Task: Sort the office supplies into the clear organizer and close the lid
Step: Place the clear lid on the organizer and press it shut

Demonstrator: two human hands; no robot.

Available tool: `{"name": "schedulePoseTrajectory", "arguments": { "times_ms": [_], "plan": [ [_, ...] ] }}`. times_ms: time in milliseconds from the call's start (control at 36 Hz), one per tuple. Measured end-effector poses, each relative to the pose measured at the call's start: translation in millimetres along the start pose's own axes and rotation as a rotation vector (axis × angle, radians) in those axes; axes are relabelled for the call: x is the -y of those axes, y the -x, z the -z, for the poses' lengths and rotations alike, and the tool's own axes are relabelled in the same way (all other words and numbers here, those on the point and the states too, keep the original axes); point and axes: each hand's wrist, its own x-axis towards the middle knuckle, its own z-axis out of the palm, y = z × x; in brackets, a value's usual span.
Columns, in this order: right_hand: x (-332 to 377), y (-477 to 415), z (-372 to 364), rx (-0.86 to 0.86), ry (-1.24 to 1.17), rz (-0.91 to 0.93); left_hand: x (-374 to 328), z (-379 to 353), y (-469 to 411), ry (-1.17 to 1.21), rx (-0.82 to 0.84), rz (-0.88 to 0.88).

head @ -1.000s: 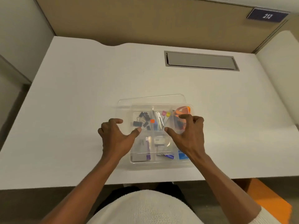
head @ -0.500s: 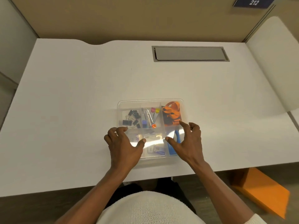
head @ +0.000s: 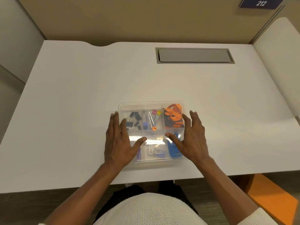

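Resting flat with fingers spread wide, left hand [head: 119, 142] and right hand [head: 192, 140] cover the clear organizer [head: 151, 103]; uneven pressure could leave its lid unlatched.

A white desk [head: 81, 98] fills most of the frame, its far edge dipping in a shallow curve at upper left. A grey rectangular hatch [head: 194, 55] is set flush into it at upper right. Tan partition panels [head: 129, 18] stand behind the desk. A dark sign [head: 260, 3] reading 212 sits at the top right corner. An orange block [head: 274, 198] lies on the floor at lower right.
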Motion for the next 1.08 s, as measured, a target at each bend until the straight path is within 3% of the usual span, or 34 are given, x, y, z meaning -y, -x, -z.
{"name": "schedulePoseTrajectory", "arguments": {
  "times_ms": [139, 444, 639, 944, 1083],
  "plan": [
    [2.2, -17.2, -14.1, 0.008, 0.008, 0.137, 12.8, -9.9, -26.0, -0.014, 0.057, -0.073],
    [-17.8, -34.5, -53.7, 0.044, 0.157, 0.238, 22.8, -26.3, -26.4, -0.088, 0.116, -0.179],
    [-25.3, -34.6, -65.4, 0.022, 0.098, 0.252, 22.0, -29.3, -28.5, -0.093, 0.101, -0.169],
    [-25.0, -34.3, -70.2, 0.022, 0.210, 0.275, 24.6, -38.4, -31.2, -0.151, 0.060, -0.190],
    [-27.0, -37.8, -74.2, 0.036, 0.218, 0.281, 22.7, -33.7, -30.3, -0.173, 0.124, -0.187]
  ]
}}
